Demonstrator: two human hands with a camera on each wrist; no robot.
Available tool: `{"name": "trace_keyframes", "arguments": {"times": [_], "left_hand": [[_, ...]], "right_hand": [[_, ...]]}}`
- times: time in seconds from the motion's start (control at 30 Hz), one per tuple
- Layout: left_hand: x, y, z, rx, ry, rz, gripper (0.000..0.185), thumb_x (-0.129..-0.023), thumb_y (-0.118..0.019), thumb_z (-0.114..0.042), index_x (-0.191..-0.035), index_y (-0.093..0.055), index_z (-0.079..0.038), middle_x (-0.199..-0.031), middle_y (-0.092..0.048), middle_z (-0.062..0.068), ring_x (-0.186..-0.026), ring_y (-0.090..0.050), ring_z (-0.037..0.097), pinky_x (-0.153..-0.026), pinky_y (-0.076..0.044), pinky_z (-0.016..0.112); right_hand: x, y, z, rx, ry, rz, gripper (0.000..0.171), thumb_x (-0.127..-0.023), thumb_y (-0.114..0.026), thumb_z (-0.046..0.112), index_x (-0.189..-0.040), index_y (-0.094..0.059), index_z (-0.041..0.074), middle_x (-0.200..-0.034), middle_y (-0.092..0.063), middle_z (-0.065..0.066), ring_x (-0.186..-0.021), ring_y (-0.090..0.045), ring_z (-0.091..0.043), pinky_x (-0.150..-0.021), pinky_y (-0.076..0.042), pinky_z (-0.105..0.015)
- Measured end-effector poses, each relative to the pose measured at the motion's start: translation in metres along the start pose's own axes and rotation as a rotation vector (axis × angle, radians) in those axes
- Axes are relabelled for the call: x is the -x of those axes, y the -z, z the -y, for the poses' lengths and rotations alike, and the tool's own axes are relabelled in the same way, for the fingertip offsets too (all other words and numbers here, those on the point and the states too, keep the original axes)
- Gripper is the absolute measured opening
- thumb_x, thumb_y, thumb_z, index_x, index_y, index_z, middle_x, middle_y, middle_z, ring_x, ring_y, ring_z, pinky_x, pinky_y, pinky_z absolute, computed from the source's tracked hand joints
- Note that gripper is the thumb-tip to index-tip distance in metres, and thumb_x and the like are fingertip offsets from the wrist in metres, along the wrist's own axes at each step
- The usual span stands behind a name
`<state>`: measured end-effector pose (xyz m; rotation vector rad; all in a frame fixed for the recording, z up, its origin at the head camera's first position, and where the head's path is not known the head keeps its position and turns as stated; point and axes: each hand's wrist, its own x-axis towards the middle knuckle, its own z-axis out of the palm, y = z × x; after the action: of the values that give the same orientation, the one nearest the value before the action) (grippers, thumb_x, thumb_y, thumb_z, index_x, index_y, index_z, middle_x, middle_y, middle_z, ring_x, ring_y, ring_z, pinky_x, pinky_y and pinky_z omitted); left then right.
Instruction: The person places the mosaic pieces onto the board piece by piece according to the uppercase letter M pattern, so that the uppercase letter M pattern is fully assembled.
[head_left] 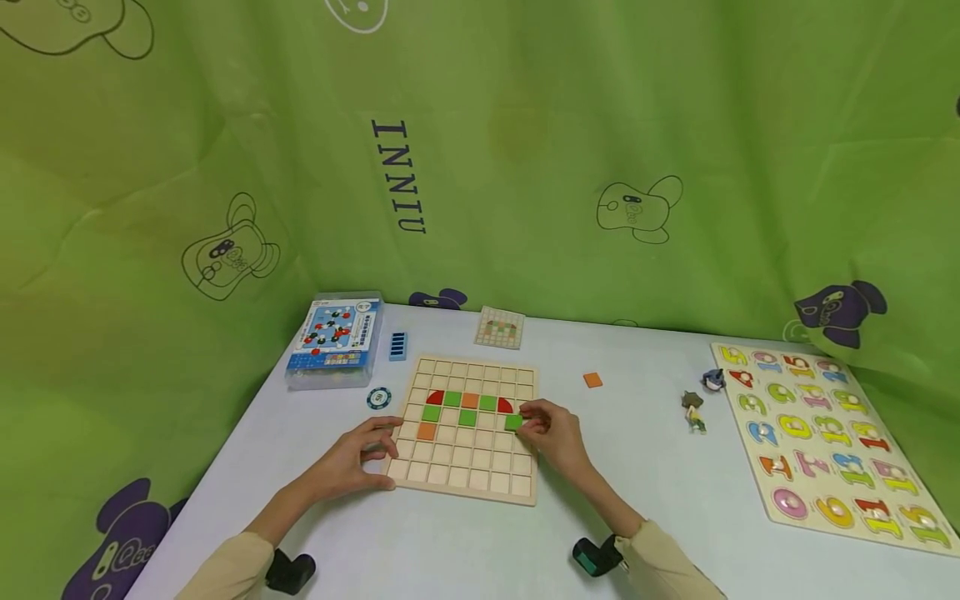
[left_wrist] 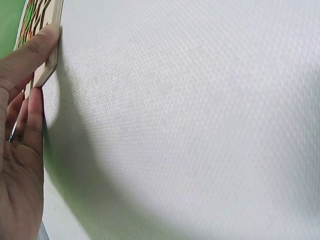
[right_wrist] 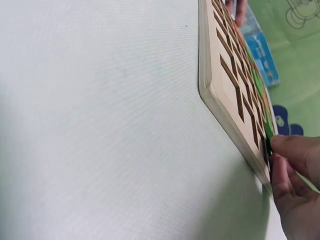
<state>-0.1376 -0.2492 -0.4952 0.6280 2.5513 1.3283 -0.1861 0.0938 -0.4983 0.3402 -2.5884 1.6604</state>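
The left hand (head_left: pixel 358 457) lies open-fingered against the board's (head_left: pixel 457 481) near-left edge, steadying it, while the right hand (head_left: pixel 551 433) pinches a green tile (head_left: pixel 513 422) at a right-side square.

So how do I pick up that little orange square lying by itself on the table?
The orange square lies flat on the table, clear of the wooden grid board, so there is probably no getting under it. Come straight down from above and pinch two opposite edges with thumb and finger. Its straight sides look easy to pinch, and nothing crowds it.
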Motion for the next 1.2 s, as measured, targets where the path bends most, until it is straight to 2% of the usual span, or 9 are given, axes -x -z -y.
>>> {"name": "trace_keyframes", "arguments": {"times": [0.5,0.83,0.93,1.2], "left_hand": [[0.000,0.000,0.002,0.010,0.012,0.003,0.032,-0.070,-0.085,-0.011,-0.091,-0.061,-0.013,-0.145,-0.037,0.016,-0.131,-0.037,0.042,-0.093,-0.050,0.034],[0.000,0.000,0.001,0.008,0.012,-0.003,0.032,-0.070,-0.085,-0.010,-0.092,-0.061,-0.013,-0.145,-0.037,0.016,-0.131,-0.037,0.042,-0.094,-0.050,0.033],[0.000,-0.001,0.001,0.007,0.012,-0.005,0.032,-0.070,-0.085,-0.010,-0.092,-0.061,-0.013,-0.145,-0.037,0.016,-0.131,-0.037,0.042,-0.093,-0.050,0.033],[0.000,-0.001,0.001,0.000,0.020,-0.003,0.032,-0.070,-0.085,-0.010,-0.091,-0.061,-0.014,-0.146,-0.037,0.015,-0.131,-0.037,0.042,-0.093,-0.050,0.032]], "right_hand": [[0.001,-0.002,-0.001,-0.071,-0.010,0.020,0.031,-0.074,-0.074,-0.011,-0.104,-0.065,-0.007,-0.096,-0.069,-0.018,-0.077,-0.066,-0.020,-0.066,-0.056,-0.020],[0.001,-0.002,-0.004,-0.240,-0.053,0.066,0.029,-0.080,-0.071,-0.009,-0.107,-0.062,-0.011,-0.102,-0.066,-0.026,-0.092,-0.067,-0.035,-0.076,-0.057,-0.026],[0.002,-0.002,-0.004,-0.272,-0.061,0.076,0.028,-0.080,-0.070,-0.009,-0.108,-0.062,-0.011,-0.104,-0.065,-0.026,-0.093,-0.066,-0.036,-0.077,-0.056,-0.025],[0.002,0.007,-0.008,-0.244,-0.062,0.060,0.027,-0.080,-0.069,-0.010,-0.107,-0.063,-0.008,-0.106,-0.066,-0.021,-0.090,-0.067,-0.029,-0.075,-0.055,-0.020]]}}
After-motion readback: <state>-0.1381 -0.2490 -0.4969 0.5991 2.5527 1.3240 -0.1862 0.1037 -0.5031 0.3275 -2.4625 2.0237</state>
